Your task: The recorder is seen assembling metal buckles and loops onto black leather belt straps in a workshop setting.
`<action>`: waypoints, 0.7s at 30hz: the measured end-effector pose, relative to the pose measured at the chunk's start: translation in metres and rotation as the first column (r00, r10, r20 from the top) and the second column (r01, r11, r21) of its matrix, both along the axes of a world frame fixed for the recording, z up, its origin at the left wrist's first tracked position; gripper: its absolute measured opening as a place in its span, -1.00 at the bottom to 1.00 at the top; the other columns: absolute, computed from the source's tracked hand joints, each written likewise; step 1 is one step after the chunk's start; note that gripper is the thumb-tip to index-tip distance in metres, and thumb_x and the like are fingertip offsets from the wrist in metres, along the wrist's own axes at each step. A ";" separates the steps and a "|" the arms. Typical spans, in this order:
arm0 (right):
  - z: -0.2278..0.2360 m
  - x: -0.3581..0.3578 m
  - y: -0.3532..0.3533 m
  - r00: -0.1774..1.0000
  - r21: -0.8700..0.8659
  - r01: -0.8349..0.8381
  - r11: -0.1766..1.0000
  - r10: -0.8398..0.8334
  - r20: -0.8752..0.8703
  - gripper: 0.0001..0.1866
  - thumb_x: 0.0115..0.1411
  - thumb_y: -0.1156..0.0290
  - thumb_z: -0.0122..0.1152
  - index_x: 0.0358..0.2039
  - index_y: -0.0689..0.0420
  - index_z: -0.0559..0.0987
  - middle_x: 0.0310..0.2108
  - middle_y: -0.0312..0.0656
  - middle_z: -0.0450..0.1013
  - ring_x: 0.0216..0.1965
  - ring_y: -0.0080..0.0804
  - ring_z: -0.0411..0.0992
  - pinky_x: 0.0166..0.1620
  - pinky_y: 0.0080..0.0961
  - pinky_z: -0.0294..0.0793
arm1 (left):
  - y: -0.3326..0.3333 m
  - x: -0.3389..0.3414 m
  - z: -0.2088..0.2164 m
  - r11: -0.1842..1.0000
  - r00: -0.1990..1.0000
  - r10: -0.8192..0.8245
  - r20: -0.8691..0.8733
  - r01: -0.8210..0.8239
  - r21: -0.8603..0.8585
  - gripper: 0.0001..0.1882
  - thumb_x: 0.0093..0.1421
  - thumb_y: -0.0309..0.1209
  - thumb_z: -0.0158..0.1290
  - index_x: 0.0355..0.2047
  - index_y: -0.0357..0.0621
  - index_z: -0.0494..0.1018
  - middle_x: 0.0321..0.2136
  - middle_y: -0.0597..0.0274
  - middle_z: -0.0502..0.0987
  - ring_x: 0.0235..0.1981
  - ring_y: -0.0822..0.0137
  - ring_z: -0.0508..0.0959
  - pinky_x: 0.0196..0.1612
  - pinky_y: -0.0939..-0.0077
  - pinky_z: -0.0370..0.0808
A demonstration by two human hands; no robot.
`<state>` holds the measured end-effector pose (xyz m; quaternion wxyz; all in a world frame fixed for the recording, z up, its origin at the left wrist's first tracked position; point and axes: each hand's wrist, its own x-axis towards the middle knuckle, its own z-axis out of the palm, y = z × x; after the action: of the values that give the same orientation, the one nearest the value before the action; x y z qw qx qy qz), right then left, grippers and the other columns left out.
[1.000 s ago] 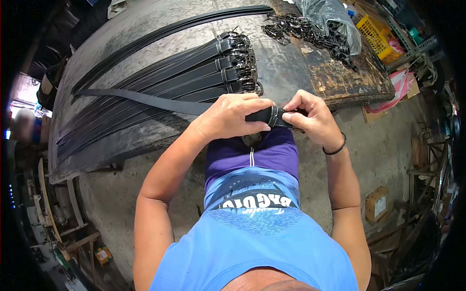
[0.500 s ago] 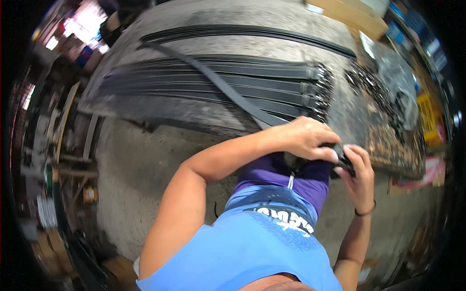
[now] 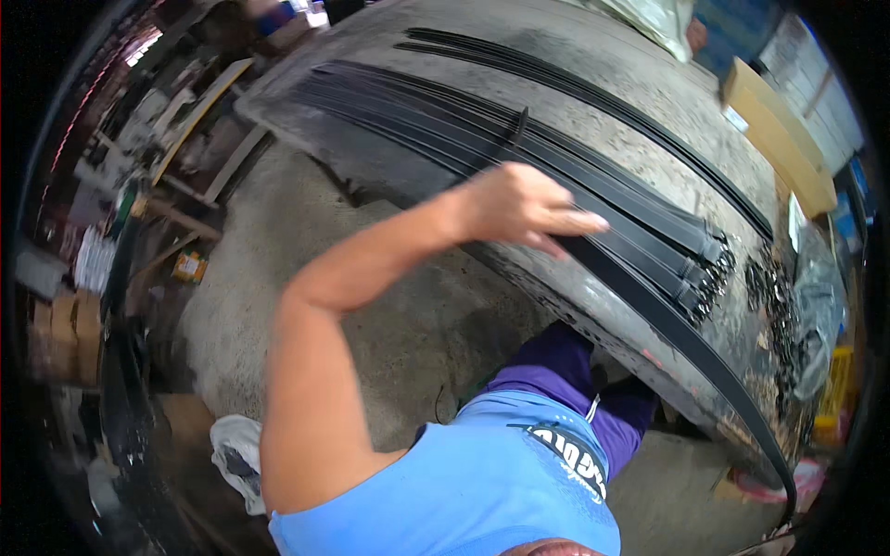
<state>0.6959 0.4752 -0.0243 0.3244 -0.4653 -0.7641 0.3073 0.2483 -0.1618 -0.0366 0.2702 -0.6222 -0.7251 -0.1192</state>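
Note:
My left hand [image 3: 527, 208], slightly smeared by motion, is over the table's near edge with its fingers closed on a long black strap [image 3: 681, 334]. From the fingers the strap runs right and bends down past the table's corner. A short upright dark piece [image 3: 520, 127] shows just beyond the hand; whether it is the same strap's end I cannot tell. Under and beyond the hand lie rows of flat black straps [image 3: 417, 102], with shiny metal fittings [image 3: 712, 278] bunched at their right ends. My right hand is out of sight.
A narrower bundle of black strips [image 3: 603, 93] lies farther back on the worn table [image 3: 306, 130]. Loose dark metal pieces [image 3: 774, 296] and a clear plastic bag [image 3: 816, 315] are at the right. A cardboard box [image 3: 779, 134] stands at the back right.
My left hand has moved left and away from my right hand, which has left the view. The strap, earlier trailing left across the rows, now stretches right and down. The view has turned.

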 end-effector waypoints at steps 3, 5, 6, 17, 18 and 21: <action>-0.017 0.090 0.073 0.975 -0.307 0.166 0.937 -0.202 -0.090 -0.54 0.24 0.14 -0.03 0.13 -0.02 0.34 0.14 -0.20 0.24 0.01 -0.18 0.32 0.06 -0.37 0.29 | -0.061 0.003 0.037 0.987 0.993 0.112 -0.045 -0.116 -0.113 -0.36 -0.21 -0.10 0.25 -0.03 0.11 0.46 -0.70 0.41 0.21 -0.66 0.42 0.27 -0.57 0.51 0.26; -0.016 0.034 0.036 0.999 -0.287 0.026 0.957 -0.035 -0.024 -0.55 0.23 0.15 0.01 0.09 0.04 0.38 0.04 -0.27 0.32 -0.13 -0.42 0.33 -0.13 -0.57 0.34 | -0.095 0.012 0.058 0.957 0.963 0.242 -0.122 -0.258 -0.132 -0.34 -0.23 -0.07 0.21 -0.02 0.16 0.46 -0.69 0.37 0.20 -0.64 0.38 0.29 -0.55 0.48 0.27; -0.012 0.002 0.004 0.996 -0.186 0.064 0.981 -0.052 0.067 -0.64 0.21 0.21 0.05 0.00 0.01 0.46 -0.18 -0.38 0.40 -0.30 -0.57 0.34 -0.27 -0.63 0.33 | -0.109 0.008 0.068 0.943 0.950 0.281 -0.135 -0.300 -0.147 -0.35 -0.22 -0.06 0.20 -0.03 0.16 0.46 -0.66 0.35 0.25 -0.62 0.36 0.31 -0.53 0.47 0.28; 0.004 -0.339 -0.234 0.567 -0.331 -0.810 0.484 0.790 -0.233 -0.73 -0.03 0.30 0.28 -0.33 0.11 0.48 -0.47 -0.30 0.41 -0.52 -0.61 0.38 -0.54 -0.69 0.36 | -0.367 -0.162 0.005 -0.095 -0.094 0.992 -0.080 -0.995 -0.009 -0.25 0.17 0.01 -0.07 0.28 0.11 -0.07 0.26 -0.16 -0.06 0.23 -0.21 0.03 0.19 -0.02 0.07; -0.014 -0.364 -0.235 0.542 -0.374 -0.810 0.451 0.819 -0.186 -0.72 -0.03 0.31 0.30 -0.33 0.13 0.48 -0.48 -0.28 0.41 -0.57 -0.58 0.39 -0.57 -0.66 0.39 | -0.330 -0.178 -0.040 0.079 0.078 0.997 0.018 -0.996 -0.043 -0.22 0.15 0.07 -0.08 0.28 0.08 -0.09 0.25 -0.24 -0.10 0.24 -0.23 0.01 0.20 -0.03 0.05; -0.058 -0.400 -0.240 0.625 -0.349 -0.735 0.582 0.780 -0.017 -0.68 -0.09 0.29 0.36 -0.37 0.18 0.52 -0.52 -0.24 0.46 -0.55 -0.51 0.45 -0.58 -0.63 0.45 | -0.191 -0.159 -0.124 0.138 0.019 0.925 0.380 -0.948 -0.287 -0.19 0.17 0.21 -0.25 0.30 0.15 -0.19 0.29 -0.15 -0.21 0.26 -0.25 -0.05 0.23 -0.07 -0.02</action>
<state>0.2956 0.2348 -0.0819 0.0273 -0.1605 -0.8485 0.5036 0.0898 -0.3525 -0.1610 0.1083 0.0674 -0.9888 -0.0770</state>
